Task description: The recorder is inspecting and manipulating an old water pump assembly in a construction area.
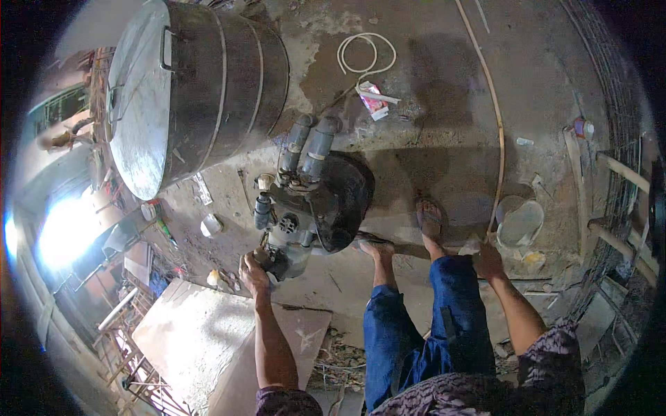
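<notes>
Fingers (245, 263) of our left hand (254, 275) curl against the grey pump (283, 237) (whether gripping, we cannot tell); our right hand (488, 263) wraps its fingers around a long pole (501, 135).

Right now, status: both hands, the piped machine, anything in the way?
Left hand at the piped machine, exact grip unclear. Right hand on long stick's near end. Two grey pipes on machine. Pale basin close to right hand.
</notes>
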Demonstrator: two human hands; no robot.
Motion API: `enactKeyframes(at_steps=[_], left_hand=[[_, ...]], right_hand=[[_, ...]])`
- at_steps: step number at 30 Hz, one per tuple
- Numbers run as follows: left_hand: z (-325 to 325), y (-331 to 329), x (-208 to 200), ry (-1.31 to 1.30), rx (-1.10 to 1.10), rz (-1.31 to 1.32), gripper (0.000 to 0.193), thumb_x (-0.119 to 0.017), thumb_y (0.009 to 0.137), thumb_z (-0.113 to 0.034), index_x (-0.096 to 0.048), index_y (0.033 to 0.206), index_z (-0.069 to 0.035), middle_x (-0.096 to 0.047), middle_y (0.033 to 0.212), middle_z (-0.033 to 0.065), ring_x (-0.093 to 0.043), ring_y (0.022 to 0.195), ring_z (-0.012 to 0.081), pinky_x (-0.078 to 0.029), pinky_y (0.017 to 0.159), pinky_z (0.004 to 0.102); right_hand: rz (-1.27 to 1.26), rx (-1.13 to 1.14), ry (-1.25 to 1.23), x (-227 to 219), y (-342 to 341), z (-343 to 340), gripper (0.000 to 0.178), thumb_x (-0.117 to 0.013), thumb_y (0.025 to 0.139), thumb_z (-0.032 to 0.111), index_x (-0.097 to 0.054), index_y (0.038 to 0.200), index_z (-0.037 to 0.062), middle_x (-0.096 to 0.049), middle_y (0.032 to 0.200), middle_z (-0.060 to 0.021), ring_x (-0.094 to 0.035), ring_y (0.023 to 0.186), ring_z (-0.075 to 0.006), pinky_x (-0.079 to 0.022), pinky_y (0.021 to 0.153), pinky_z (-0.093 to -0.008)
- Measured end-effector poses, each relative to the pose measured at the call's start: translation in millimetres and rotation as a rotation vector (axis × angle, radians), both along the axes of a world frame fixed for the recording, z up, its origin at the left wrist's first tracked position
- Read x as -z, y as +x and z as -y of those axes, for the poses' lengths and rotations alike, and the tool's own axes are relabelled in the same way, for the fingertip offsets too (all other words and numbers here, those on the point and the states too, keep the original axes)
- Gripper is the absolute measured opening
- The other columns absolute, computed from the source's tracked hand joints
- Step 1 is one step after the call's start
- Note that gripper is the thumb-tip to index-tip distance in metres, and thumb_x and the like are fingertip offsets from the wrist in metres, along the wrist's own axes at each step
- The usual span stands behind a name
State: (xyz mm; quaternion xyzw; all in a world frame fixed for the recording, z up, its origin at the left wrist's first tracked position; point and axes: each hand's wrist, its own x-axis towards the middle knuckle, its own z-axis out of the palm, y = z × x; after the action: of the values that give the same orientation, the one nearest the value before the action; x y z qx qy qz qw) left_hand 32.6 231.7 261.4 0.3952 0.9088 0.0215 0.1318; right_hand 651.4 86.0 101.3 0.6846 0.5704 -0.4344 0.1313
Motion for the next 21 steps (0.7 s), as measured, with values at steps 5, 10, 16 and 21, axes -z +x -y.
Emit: enactKeyframes(at_steps=[5,10,16,21], left_hand=[[5,-11,4,0.017,0.060,-0.067,0.046,-0.038,0.100,-0.035,-0.071,0.101,-0.003,-0.069,0.100,0.0208,-0.065,0.092,0.0355,-0.048,0.085,0.0446],[13,-17,11,-0.032,0.087,-0.128,0.049,-0.035,0.101,-0.036,-0.071,0.108,-0.004,-0.069,0.107,0.0222,-0.065,0.098,0.0387,-0.048,0.087,0.0473],[8,-11,6,-0.039,0.083,0.014,0.053,-0.035,0.103,-0.039,-0.070,0.109,0.000,-0.070,0.104,0.0228,-0.066,0.096,0.0385,-0.049,0.088,0.0461],[7,-14,3,-0.025,0.028,-0.026,0.055,-0.031,0.104,-0.040,-0.070,0.112,-0.002,-0.069,0.107,0.0232,-0.065,0.098,0.0414,-0.049,0.088,0.0472]], right_hand=[[-0.120,-0.105,-0.146,-9,21,72,0.026,-0.060,0.091,0.024,-0.065,0.103,0.0012,-0.067,0.105,-0.0250,-0.064,0.099,-0.0439,-0.053,0.086,-0.0514],[-0.209,0.143,-0.092,-34,-50,57,0.029,-0.059,0.091,0.026,-0.066,0.108,0.0038,-0.068,0.107,-0.0210,-0.065,0.102,-0.0395,-0.052,0.090,-0.0509],[-0.241,0.115,-0.256,-62,-83,24,0.029,-0.058,0.092,0.026,-0.064,0.111,0.0053,-0.067,0.112,-0.0198,-0.061,0.108,-0.0391,-0.045,0.099,-0.0482],[-0.307,0.096,-0.244,-50,-59,39,0.029,-0.058,0.093,0.025,-0.064,0.114,0.0057,-0.067,0.114,-0.0189,-0.061,0.110,-0.0384,-0.045,0.099,-0.0479]])
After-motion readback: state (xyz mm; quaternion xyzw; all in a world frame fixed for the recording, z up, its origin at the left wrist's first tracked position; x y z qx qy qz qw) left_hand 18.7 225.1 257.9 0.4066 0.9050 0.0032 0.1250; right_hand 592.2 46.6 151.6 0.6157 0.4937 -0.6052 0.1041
